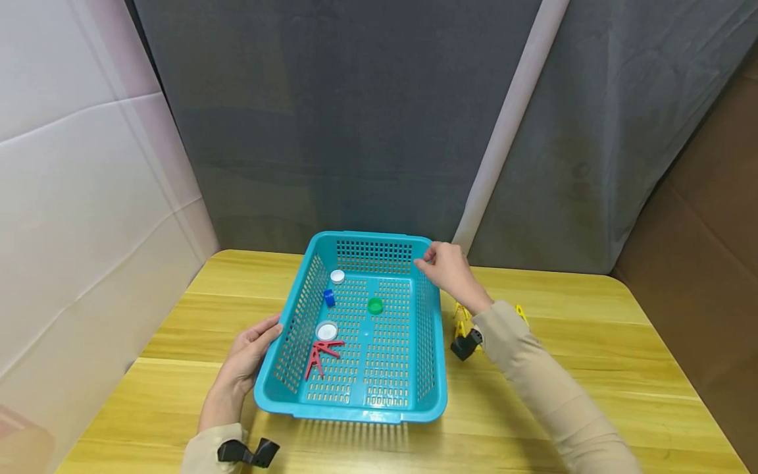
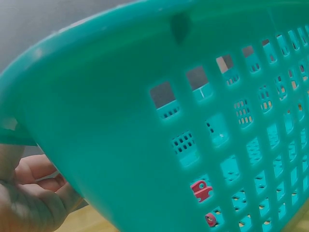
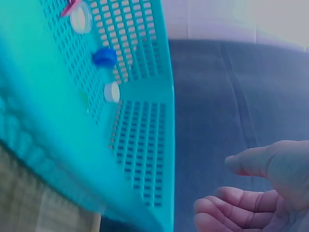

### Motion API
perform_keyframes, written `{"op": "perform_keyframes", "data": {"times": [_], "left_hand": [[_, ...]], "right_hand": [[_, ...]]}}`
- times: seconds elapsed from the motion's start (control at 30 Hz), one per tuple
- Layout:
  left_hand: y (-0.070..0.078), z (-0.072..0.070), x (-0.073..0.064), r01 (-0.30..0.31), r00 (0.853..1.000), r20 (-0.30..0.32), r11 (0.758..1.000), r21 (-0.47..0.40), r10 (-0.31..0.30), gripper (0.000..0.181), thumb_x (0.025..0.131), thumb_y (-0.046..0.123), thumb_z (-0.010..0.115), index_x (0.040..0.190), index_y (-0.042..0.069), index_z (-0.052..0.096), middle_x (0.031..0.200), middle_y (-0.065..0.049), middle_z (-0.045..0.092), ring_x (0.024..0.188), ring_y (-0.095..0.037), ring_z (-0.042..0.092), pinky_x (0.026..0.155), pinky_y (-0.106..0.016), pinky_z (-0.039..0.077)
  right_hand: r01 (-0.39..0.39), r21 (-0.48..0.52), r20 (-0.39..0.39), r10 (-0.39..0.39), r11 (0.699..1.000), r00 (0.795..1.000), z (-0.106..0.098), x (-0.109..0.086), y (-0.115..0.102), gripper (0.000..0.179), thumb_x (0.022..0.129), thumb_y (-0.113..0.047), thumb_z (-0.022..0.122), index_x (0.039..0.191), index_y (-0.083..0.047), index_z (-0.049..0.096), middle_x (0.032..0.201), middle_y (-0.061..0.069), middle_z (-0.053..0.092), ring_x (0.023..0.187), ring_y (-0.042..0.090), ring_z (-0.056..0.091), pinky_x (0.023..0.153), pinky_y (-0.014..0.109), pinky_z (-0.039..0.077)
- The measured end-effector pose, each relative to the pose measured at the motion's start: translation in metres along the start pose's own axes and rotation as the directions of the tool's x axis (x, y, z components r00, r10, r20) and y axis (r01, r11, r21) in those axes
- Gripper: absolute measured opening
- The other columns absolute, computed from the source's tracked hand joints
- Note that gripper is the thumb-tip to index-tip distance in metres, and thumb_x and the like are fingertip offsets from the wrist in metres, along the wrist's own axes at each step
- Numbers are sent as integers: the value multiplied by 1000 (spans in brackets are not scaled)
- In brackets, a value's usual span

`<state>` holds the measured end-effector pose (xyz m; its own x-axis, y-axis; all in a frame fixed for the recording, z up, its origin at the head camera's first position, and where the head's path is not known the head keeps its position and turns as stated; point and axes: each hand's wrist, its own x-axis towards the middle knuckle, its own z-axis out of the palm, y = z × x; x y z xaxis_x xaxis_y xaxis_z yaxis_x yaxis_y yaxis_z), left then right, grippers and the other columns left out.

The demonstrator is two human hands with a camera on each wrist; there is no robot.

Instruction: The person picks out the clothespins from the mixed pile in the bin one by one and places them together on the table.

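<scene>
A turquoise plastic basket with slotted walls is in the middle of the head view. My left hand grips its left rim, the thumb on the edge and the other fingers on the outer side. Near the far right corner is my right hand, its fingers loosely bent; the right wrist view shows nothing between thumb and fingers. Inside the basket lie a white cap, a blue cap, a green cap, a clear-rimmed white lid and red clothespins, bunched together near the left wall.
Several yellow clothespins lie on the wooden table right of the basket, partly hidden by the right forearm. Behind the table hangs a grey cloth with a pale pole. White and brown panels flank the sides.
</scene>
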<state>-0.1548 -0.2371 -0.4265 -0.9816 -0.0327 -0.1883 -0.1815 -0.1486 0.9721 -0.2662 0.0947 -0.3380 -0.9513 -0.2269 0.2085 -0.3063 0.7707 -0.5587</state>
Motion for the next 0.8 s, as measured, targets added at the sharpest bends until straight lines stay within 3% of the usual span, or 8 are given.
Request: {"op": "perform_keyframes", "data": {"times": [0.23, 0.43, 0.63, 0.8], "left_hand": [[-1, 0, -1, -2, 1000, 6, 999, -32, 2, 33, 93, 11, 55, 126, 4, 52, 88, 6, 69, 80, -10, 66, 70, -27, 56], [0, 2, -1, -9, 1000, 6, 1000, -1, 9, 53, 94, 11, 53, 138, -12, 34, 89, 7, 68, 81, -9, 66, 70, -26, 55], [0, 3, 0, -3, 1000, 6, 1000, -6, 3, 55, 94, 12, 53, 139, -13, 32, 91, 6, 68, 81, -10, 66, 71, -26, 55], [0, 3, 1, -5, 1000, 7, 1000, -5, 5, 55, 94, 12, 53, 139, -13, 32, 91, 6, 68, 81, -10, 66, 71, -27, 56]], "right_hand": [[69, 43, 39, -71, 997, 997, 23, 5, -21, 18, 89, -19, 65, 86, -1, 62, 63, 5, 55, 52, 14, 49, 52, 24, 42], [75, 133, 83, -87, 988, 993, 45, 6, -35, 19, 86, -20, 68, 87, -1, 62, 73, 6, 61, 60, 14, 54, 57, 24, 46], [82, 256, 166, -127, 963, 978, 66, 5, -41, 20, 86, -20, 69, 91, -2, 63, 82, 7, 64, 73, 15, 59, 64, 23, 49], [26, 330, 279, -123, 944, 952, 83, 2, -46, 22, 87, -25, 68, 95, -5, 64, 87, 3, 64, 79, 13, 59, 69, 23, 50]]}}
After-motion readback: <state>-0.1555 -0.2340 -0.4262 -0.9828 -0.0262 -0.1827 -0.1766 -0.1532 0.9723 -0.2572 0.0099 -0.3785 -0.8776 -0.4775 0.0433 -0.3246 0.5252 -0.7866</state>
